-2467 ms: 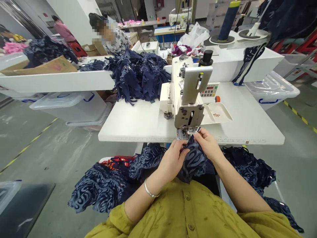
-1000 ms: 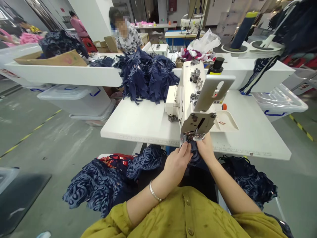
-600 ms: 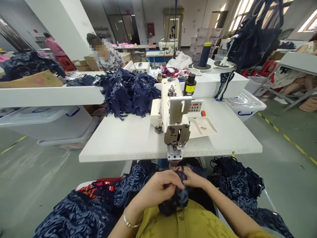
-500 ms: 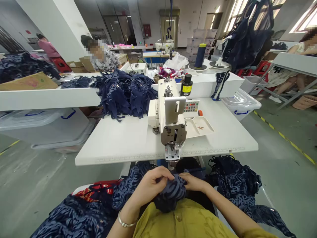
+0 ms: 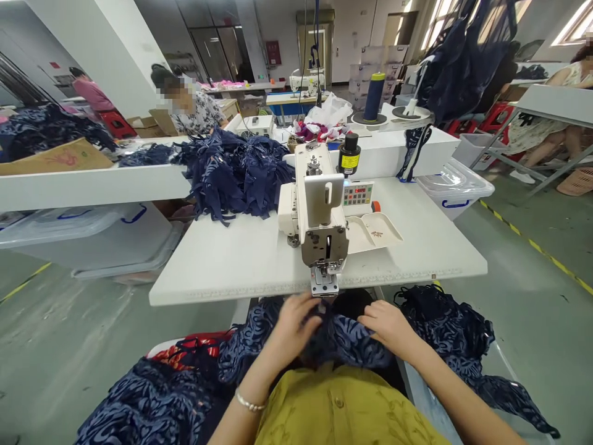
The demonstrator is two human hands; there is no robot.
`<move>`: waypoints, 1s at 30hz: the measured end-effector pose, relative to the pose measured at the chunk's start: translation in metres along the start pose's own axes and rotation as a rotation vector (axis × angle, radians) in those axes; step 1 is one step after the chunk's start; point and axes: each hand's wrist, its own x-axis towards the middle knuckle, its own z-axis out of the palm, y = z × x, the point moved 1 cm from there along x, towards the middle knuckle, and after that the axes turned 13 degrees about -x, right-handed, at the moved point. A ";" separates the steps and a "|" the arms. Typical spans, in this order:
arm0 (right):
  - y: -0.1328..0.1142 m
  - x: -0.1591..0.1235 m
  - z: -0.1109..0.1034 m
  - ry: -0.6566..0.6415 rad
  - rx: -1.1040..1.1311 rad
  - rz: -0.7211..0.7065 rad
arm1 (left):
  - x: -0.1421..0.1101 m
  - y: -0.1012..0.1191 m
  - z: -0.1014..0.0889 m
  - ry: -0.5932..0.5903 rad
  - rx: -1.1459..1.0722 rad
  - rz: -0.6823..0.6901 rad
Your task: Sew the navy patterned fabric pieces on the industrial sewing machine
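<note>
A navy garment piece with a lighter blue swirl pattern (image 5: 359, 341) spans the space between my hands, over my lap and just below the table edge. My left hand (image 5: 295, 327) has its fingers and thumb curled on the garment's dark left part, close under the sewing machine's presser foot (image 5: 324, 285). At the other end, my right hand (image 5: 388, 326) pinches the upper right edge of the cloth. Part of the garment is smeared by motion. Above my hands stands the white sewing machine (image 5: 300, 213).
Similar navy garments are heaped at lower left (image 5: 148, 395) and right (image 5: 456, 337). On the white table (image 5: 227, 266) lie a pile of navy strips (image 5: 241, 176) and a small parts tray (image 5: 386, 225). Several people sit farther back.
Both hands have moved forward toward the machine, and the right hand also outward to the right. The bunched garment is now spread wider between them.
</note>
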 end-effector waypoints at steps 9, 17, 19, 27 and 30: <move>0.002 0.017 -0.028 -0.066 0.786 0.303 | 0.015 0.047 0.038 -0.658 -0.413 -0.244; 0.016 0.005 -0.001 -0.551 1.536 0.798 | 0.023 0.058 0.037 -0.361 -0.501 -0.118; 0.009 0.012 -0.006 -0.525 1.710 0.780 | 0.024 0.061 0.033 -0.311 -0.418 -0.076; -0.007 0.051 -0.020 -0.112 1.688 0.666 | 0.018 0.065 0.010 -0.171 -0.259 -0.046; -0.005 0.069 -0.022 0.016 1.420 0.682 | 0.019 0.058 -0.003 0.015 -0.173 -0.095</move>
